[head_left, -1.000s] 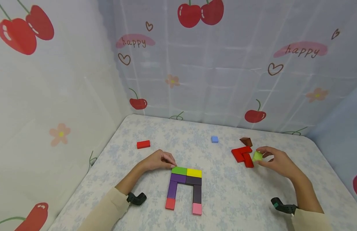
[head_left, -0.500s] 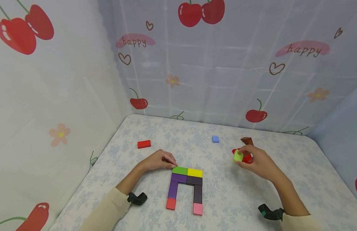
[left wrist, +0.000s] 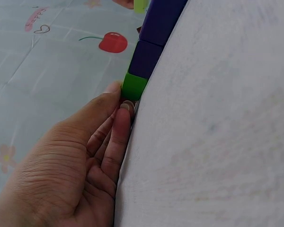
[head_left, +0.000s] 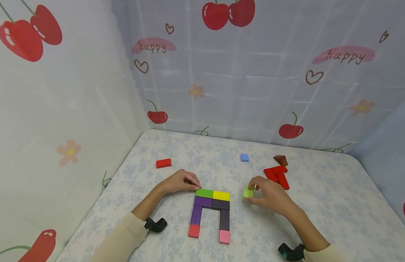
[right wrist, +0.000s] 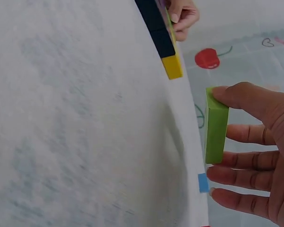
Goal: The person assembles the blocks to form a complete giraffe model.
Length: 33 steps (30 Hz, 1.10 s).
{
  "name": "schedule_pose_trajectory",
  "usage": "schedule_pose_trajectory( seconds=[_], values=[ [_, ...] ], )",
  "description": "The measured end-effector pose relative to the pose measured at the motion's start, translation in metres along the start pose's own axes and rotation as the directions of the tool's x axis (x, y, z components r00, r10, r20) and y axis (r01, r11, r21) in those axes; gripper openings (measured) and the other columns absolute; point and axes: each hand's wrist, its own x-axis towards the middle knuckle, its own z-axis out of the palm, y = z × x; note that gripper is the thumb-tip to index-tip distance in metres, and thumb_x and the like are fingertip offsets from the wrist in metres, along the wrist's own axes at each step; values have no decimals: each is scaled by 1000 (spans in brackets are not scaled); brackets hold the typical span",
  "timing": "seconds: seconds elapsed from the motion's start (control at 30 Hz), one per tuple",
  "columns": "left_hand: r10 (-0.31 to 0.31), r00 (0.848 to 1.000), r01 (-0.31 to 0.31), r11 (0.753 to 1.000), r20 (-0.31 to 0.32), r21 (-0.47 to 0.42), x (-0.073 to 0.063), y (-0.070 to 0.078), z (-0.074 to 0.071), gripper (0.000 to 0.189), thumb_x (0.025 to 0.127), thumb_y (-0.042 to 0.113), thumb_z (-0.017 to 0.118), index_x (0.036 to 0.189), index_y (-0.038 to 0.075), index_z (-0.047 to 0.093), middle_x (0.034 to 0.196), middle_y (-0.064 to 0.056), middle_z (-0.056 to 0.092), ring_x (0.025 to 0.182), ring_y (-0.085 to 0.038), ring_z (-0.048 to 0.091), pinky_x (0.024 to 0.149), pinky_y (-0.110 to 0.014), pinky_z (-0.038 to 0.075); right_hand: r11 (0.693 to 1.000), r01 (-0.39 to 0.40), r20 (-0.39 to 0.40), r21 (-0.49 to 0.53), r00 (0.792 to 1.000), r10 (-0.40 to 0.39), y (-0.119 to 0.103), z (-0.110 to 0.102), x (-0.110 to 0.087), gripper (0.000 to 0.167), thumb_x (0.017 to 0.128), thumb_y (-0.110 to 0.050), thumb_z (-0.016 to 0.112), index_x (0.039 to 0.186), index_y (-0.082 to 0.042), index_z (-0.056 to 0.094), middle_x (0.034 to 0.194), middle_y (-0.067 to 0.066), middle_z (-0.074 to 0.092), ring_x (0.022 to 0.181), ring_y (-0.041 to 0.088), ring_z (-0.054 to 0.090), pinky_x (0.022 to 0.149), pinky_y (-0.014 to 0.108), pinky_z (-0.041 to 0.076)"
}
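My left hand (head_left: 182,181) rests at the back left corner of a flat arch of coloured blocks, its thumb and fingertips pinching the end of a green block (left wrist: 134,86). Beside that block in the back row lies a yellow block (head_left: 221,196). In front come purple (head_left: 203,202) and black blocks (head_left: 220,204), with two legs ending in a red block (head_left: 194,230) and a pink block (head_left: 224,237). My right hand (head_left: 269,194) pinches a lime green block (right wrist: 216,126) between thumb and fingers, to the right of the arch and apart from it.
Several red blocks (head_left: 276,175) lie together at the right, a brown triangular block (head_left: 280,160) just behind them. Further back sits a small blue block (head_left: 244,158). A lone red block (head_left: 163,163) lies at the back left. A printed curtain (head_left: 235,91) closes off the table's back.
My right hand has carried the lime green block leftward from beside the red blocks, passing over them, to near the arch. The left hand has stayed at the green block.
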Motion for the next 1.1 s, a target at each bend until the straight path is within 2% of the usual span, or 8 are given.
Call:
schedule_pose_trajectory(
  seconds=[0.13, 0.33, 0.47, 0.67, 0.93, 1.1],
  values=[
    [-13, 1000, 13, 1000, -4, -3, 0, -1, 0, 15, 92, 12, 76, 106, 15, 82, 102, 0, 75, 97, -20, 68, 83, -32, 56, 998, 18, 8, -53, 1000, -18, -4, 11, 1, 33, 76, -37, 90, 93, -22, 65, 96, -8, 66, 83, 14, 61, 65, 23, 52],
    [-1, 1000, 1, 1000, -2, -3, 0, -3, 1, 15, 93, 12, 75, 107, 12, 82, 103, -2, 75, 97, -19, 68, 83, -32, 56, 992, 3, 4, -123, 1000, -2, -8, 23, 3, 34, 75, -39, 91, 88, -23, 64, 96, -6, 65, 73, 8, 50, 60, 23, 46],
    [6, 1000, -6, 1000, -2, -6, -1, -4, 1, 15, 93, 12, 76, 107, 11, 81, 103, -2, 74, 97, -19, 68, 83, -32, 56, 992, 1, 22, -124, 1000, 2, -10, 25, 3, 36, 73, -36, 93, 91, -22, 65, 100, -5, 65, 77, 9, 52, 65, 26, 50],
    [-9, 1000, 9, 1000, -4, -12, -1, -3, 0, 15, 93, 12, 76, 106, 14, 82, 103, -2, 75, 97, -20, 68, 84, -33, 56, 997, 13, 105, -81, 994, -4, -10, 21, 4, 42, 70, -25, 95, 101, -21, 67, 110, -5, 66, 90, 12, 58, 82, 35, 56],
    [14, 1000, -14, 1000, -3, -15, 0, -3, 0, 16, 93, 10, 75, 108, 10, 81, 104, -2, 75, 98, -20, 68, 84, -33, 57, 994, 112, 120, 1, 986, -111, -9, 22, 4, 41, 71, -23, 95, 104, -18, 71, 107, -7, 68, 90, 13, 58, 85, 35, 55],
    [5, 1000, -5, 1000, -1, -8, 1, -4, 0, 16, 93, 11, 75, 108, 12, 81, 104, -2, 75, 98, -20, 68, 83, -32, 56, 991, 118, 142, 61, 982, -126, -6, 22, 4, 42, 74, -19, 93, 109, -17, 70, 110, -6, 67, 91, 14, 59, 83, 32, 56]
  ],
)
